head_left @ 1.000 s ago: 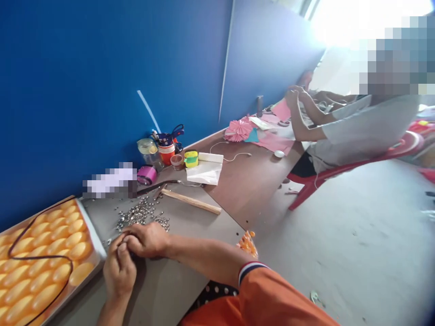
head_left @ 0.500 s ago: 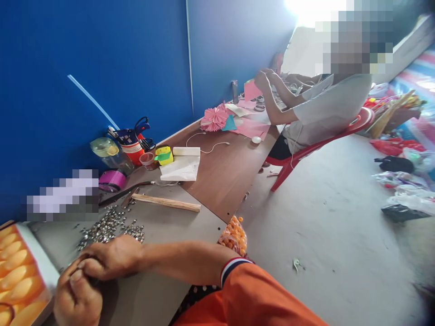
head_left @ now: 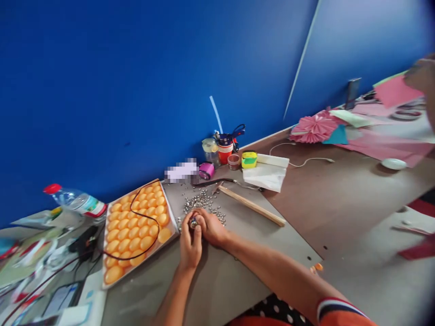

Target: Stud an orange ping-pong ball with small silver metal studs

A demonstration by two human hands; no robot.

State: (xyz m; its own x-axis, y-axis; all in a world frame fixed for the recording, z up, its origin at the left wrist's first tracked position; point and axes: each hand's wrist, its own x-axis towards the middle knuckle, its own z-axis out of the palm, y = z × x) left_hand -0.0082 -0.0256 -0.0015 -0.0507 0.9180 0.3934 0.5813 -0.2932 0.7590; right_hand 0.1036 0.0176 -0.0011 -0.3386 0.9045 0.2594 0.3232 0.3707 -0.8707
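My left hand point(head_left: 190, 244) and my right hand point(head_left: 211, 226) meet on the grey tabletop point(head_left: 217, 280), fingertips pinched together around a small shiny metal piece point(head_left: 193, 222). Just beyond them lies a heap of several small silver metal pieces point(head_left: 201, 202). Left of my hands sits a tray point(head_left: 171, 222) filled with rows of orange oval shapes, with a thin dark cord point(head_left: 136, 203) looped over it. A wooden-handled hammer point(head_left: 251, 206) lies to the right of the heap.
Against the blue wall stand a cup of pens and scissors point(head_left: 225, 147), a purple tape roll point(head_left: 206, 170), a yellow-green block point(head_left: 249, 159) and white paper point(head_left: 268, 174). A water bottle point(head_left: 76, 201) lies left. Pink paper fans point(head_left: 312, 128) and sheets lie far right.
The view has swung left and pulled back, so the tray and bottle now show and the seated person is nearly out of frame. My hands stay pinched together by the metal heap.
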